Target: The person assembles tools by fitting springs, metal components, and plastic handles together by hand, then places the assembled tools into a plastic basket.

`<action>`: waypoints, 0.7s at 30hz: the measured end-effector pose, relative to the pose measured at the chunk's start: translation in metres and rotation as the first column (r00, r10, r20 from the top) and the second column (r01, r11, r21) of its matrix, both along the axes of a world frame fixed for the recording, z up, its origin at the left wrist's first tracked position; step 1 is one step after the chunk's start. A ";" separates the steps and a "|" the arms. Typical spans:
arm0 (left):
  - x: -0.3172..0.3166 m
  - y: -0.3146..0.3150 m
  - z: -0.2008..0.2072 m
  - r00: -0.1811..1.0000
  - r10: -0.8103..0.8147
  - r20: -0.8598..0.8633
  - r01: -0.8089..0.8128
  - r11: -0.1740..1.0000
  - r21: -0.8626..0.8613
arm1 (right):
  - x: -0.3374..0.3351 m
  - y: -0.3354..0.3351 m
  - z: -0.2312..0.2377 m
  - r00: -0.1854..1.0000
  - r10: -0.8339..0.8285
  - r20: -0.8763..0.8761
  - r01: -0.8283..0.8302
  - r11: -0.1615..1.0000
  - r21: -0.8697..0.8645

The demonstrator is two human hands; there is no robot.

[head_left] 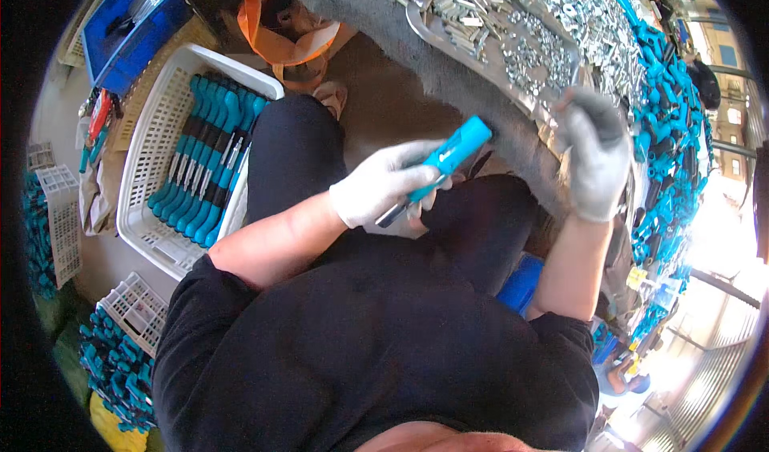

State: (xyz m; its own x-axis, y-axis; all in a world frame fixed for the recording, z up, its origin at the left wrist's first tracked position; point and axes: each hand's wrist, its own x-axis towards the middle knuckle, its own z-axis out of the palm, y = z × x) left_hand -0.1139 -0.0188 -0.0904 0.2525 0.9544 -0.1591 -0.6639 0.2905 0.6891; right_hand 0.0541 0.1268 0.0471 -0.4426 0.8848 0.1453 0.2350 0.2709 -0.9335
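while pinching one teal handle [450, 156], left-hand fingers [383, 184]; right fingers' [594, 159] state untellable

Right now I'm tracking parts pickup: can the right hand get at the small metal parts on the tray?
Probably yes. The right hand is already at the tray's near edge, beside the metal parts, with nothing between them.

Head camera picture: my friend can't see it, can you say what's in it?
A gloved left hand holds a blue-handled tool over the lap, while the gloved right hand reaches to a metal tray of small silver parts. A white basket of similar tools sits on the floor at left.
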 end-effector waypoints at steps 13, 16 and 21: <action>0.031 -0.038 0.060 0.992 0.072 -0.107 -0.059 0.991 0.120 | 0.023 -0.104 -0.057 0.983 0.176 -0.057 -0.171 0.982 0.076; 0.040 -0.046 0.065 0.976 0.131 -0.172 -0.111 0.987 0.118 | 0.031 -0.112 -0.059 0.970 0.144 -0.197 -0.158 0.986 -0.060; 0.049 -0.058 0.081 0.923 0.079 -0.377 -0.028 0.990 0.139 | 0.051 -0.117 -0.061 0.929 0.157 -0.334 -0.289 0.872 -0.395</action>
